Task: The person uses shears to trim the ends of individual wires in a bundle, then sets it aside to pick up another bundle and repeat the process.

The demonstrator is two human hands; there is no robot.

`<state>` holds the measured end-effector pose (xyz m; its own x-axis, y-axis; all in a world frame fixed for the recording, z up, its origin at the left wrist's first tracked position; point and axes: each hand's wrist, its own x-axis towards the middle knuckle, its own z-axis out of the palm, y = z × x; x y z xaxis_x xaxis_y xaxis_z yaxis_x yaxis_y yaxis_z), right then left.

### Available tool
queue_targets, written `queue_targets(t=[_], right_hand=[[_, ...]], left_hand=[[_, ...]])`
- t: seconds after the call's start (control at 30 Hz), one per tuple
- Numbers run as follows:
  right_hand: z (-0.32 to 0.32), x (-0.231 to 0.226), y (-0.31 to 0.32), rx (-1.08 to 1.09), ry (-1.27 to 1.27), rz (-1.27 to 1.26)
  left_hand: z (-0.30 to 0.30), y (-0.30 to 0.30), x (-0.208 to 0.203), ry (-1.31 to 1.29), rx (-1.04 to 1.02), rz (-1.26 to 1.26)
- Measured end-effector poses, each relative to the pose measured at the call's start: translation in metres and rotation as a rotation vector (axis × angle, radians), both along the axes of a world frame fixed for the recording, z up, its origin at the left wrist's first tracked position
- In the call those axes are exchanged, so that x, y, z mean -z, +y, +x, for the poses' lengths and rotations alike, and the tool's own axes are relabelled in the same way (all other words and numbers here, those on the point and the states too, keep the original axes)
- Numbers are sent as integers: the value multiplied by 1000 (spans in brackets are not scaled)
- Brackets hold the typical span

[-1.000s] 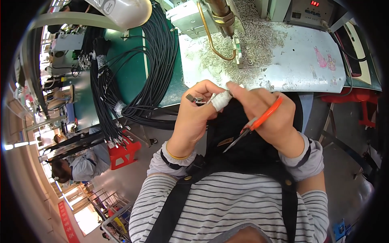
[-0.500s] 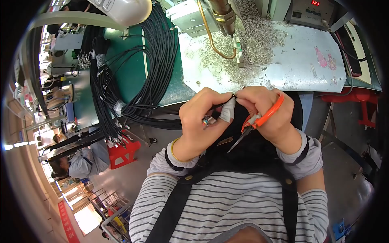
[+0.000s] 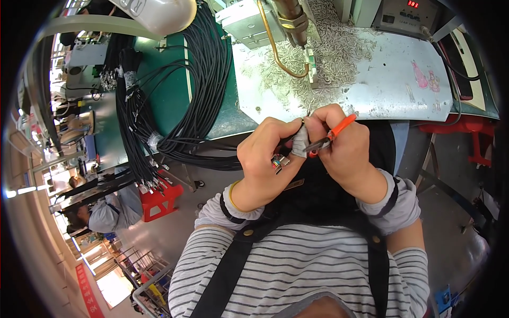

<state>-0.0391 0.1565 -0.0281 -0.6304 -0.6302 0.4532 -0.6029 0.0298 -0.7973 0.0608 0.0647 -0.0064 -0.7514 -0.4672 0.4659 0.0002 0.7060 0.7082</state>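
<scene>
My left hand (image 3: 261, 156) is closed in a pinch on the end of a black cable, in front of the bench's near edge. Pale tape (image 3: 300, 142) wraps its index finger. Small coloured wire ends (image 3: 278, 164) stick out by its palm. My right hand (image 3: 347, 151) meets it, thumb and fingertips at the same cable end. Held in that hand is a pair of orange-handled scissors (image 3: 343, 126), its metal part pointing left toward the taped finger. The pinched cable tip is mostly hidden by the fingers.
Black cables lie coiled (image 3: 212, 79) on the green bench at left, ends hanging over the edge. A press-like machine (image 3: 291, 24) stands ahead, with small metal pieces (image 3: 339, 58) scattered on the pale plate (image 3: 392, 95). Red stools (image 3: 161, 201) stand below; another person sits at far left.
The scissors have turned in my right hand: their points swung from down toward my lap to leftward, near the taped finger. Both hands still meet at the cable end.
</scene>
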Motion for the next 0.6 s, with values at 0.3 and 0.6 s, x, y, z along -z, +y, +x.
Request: queue_targets(t=[0.3,0.6], right_hand=[[-4,4,5,-83,-99,39],[-2,0,8,-222,-474,-122]], left_hand=[[0,3,-4,-77,-15,30],[1,0,-4,-42,-41,128]])
